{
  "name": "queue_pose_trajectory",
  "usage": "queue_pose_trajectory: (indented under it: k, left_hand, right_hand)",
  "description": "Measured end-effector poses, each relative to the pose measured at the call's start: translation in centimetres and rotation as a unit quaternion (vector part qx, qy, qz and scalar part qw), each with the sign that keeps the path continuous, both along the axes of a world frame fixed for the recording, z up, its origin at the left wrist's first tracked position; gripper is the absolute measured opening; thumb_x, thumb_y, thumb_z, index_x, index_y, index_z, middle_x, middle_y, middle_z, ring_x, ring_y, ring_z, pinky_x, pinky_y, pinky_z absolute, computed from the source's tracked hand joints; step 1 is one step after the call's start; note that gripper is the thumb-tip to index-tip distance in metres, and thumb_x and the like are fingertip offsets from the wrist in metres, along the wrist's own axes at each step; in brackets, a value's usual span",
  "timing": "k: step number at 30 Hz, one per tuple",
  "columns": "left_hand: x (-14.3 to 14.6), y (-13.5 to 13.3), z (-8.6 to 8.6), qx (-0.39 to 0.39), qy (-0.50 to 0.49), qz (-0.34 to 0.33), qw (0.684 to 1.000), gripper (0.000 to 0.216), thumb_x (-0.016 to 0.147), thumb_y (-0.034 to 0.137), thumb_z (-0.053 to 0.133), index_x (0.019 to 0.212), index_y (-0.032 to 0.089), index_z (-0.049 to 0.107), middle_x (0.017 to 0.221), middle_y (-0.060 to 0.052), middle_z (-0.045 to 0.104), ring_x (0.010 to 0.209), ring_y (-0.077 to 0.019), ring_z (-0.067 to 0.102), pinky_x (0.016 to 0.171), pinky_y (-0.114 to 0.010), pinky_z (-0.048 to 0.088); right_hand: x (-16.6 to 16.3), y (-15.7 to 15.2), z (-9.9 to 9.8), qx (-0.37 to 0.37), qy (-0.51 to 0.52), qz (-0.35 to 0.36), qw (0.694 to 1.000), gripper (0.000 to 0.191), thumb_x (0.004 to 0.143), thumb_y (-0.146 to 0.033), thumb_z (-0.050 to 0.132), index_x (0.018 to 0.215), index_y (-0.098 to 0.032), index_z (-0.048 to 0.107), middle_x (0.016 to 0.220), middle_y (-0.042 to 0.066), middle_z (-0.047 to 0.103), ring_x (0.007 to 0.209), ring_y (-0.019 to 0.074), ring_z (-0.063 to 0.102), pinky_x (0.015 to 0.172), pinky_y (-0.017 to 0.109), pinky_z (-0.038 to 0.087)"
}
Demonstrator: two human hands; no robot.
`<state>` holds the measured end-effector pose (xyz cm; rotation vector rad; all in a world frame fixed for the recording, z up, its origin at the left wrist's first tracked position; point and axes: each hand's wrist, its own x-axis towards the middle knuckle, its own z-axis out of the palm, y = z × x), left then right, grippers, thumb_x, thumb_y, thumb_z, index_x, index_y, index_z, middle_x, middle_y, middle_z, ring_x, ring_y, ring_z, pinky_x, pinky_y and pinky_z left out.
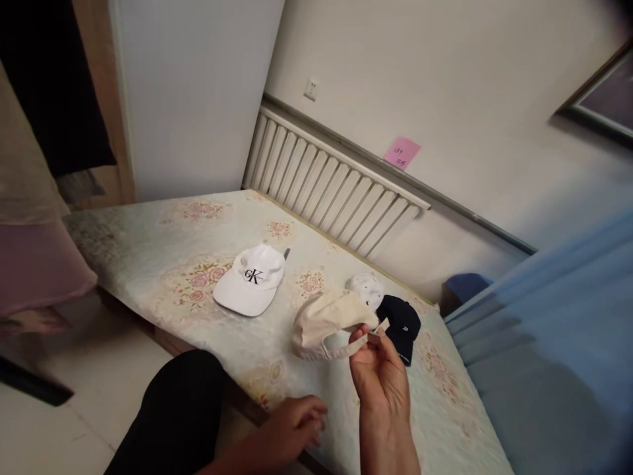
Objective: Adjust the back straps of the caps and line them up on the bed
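My right hand point(380, 369) is closed on the back strap of a beige baseball cap point(329, 316), pinching the strap between thumb and fingers. The cap is tilted, with the opening above its strap towards me. Lower and to the left, my left hand point(299, 422) is apart from the cap, its fingers loosely bent and nothing in them. On the bed lies a white baseball cap point(257, 277) with black letters. Beyond the beige cap are another white cap point(366, 289), partly hidden, and a dark navy cap point(401, 323), partly covered by my right fingers.
A flowered sheet covers the bed point(188, 231). A white radiator point(326, 178) runs along the wall, with a pink note point(402, 153) above it. A blue curtain point(554, 330) hangs at the right, clothes point(44, 165) at the left. My knee point(182, 396) is near the bed edge.
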<state>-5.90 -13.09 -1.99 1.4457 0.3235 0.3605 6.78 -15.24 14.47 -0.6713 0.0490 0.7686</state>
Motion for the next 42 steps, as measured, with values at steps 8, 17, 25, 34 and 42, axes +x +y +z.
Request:
queue_pose_trajectory:
  k: [8, 17, 25, 34, 42]
  left_hand:
    - [2.8, 0.0, 6.5, -0.095, -0.219, 0.016, 0.971, 0.071, 0.078, 0.046, 0.065, 0.141, 0.025, 0.038, 0.151, -0.011, 0.03, 0.139, -0.0298, 0.026, 0.113, -0.046, 0.022]
    - [4.4, -2.8, 10.4, -0.154, -0.261, 0.066, 0.951, 0.066, 0.071, 0.033, 0.073, 0.131, 0.022, 0.049, 0.14, -0.01, 0.048, 0.134, -0.0264, 0.037, 0.114, -0.042, 0.024]
    - [5.1, -3.6, 10.8, -0.152, -0.153, 0.171, 0.961, 0.04, 0.067, 0.022, 0.069, 0.106, 0.018, 0.058, 0.097, -0.005, 0.066, 0.093, -0.018, 0.06, 0.083, -0.03, 0.047]
    - [4.7, -3.6, 10.3, -0.137, -0.164, 0.122, 0.969, 0.04, 0.064, 0.017, 0.067, 0.1, 0.019, 0.05, 0.08, 0.002, 0.055, 0.074, -0.011, 0.053, 0.067, -0.023, 0.041]
    - [4.1, -3.0, 10.3, -0.026, -0.176, 0.17, 0.969, 0.029, 0.065, 0.009, 0.06, 0.089, 0.02, 0.047, 0.078, 0.004, 0.048, 0.071, -0.0098, 0.047, 0.065, -0.022, 0.039]
  right_hand:
    - [-0.4, -4.0, -2.0, 0.005, -0.066, 0.022, 0.998, 0.026, 0.066, -0.016, 0.074, 0.089, -0.021, 0.063, 0.088, 0.001, 0.069, 0.087, 0.0142, 0.066, 0.085, 0.032, 0.055]
    - [-2.5, -6.4, -4.4, 0.022, -0.088, 0.082, 0.993, 0.022, 0.066, -0.022, 0.074, 0.087, -0.021, 0.067, 0.09, 0.002, 0.071, 0.094, 0.0181, 0.065, 0.09, 0.034, 0.053]
    - [-3.3, -7.2, -5.3, 0.039, -0.003, 0.105, 0.994, 0.022, 0.064, -0.015, 0.075, 0.084, -0.021, 0.069, 0.09, 0.0, 0.072, 0.091, 0.0145, 0.067, 0.084, 0.026, 0.053]
    - [-3.1, -8.1, -5.3, 0.023, -0.004, 0.097, 0.995, 0.028, 0.065, -0.02, 0.078, 0.091, -0.021, 0.069, 0.093, 0.001, 0.073, 0.089, 0.0129, 0.067, 0.083, 0.025, 0.053]
    - [-3.2, -7.5, -4.7, -0.007, 0.051, 0.096, 0.994, 0.036, 0.054, -0.014, 0.081, 0.087, -0.017, 0.069, 0.086, 0.002, 0.074, 0.081, 0.0128, 0.069, 0.073, 0.022, 0.055]
